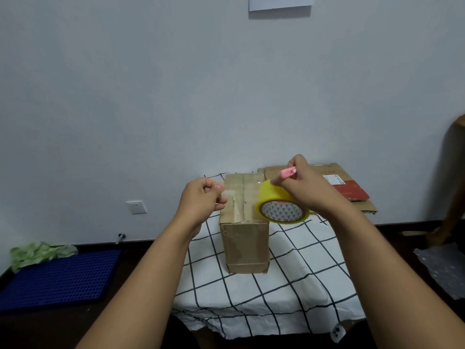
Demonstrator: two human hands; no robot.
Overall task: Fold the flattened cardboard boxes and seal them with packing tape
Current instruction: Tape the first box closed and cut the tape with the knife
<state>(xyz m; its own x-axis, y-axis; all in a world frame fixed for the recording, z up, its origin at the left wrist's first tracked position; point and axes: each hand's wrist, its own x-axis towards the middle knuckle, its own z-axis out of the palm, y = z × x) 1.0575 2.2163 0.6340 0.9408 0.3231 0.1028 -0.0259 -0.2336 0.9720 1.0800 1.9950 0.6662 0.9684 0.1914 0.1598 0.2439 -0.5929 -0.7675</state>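
My right hand (305, 183) grasps the yellow tape roll (281, 204) and a pink cutter (288, 171) above the brown cardboard box (242, 238); my left hand (203, 197) is clenched, pinching what I cannot tell.

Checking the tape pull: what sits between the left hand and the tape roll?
In the head view, the folded box's top seam lies between left hand and tape roll.

A plain pale wall (176, 84) carries a white socket (136, 207) low down and a paper sheet (280, 3) high up; the floor (141, 258) is dark.
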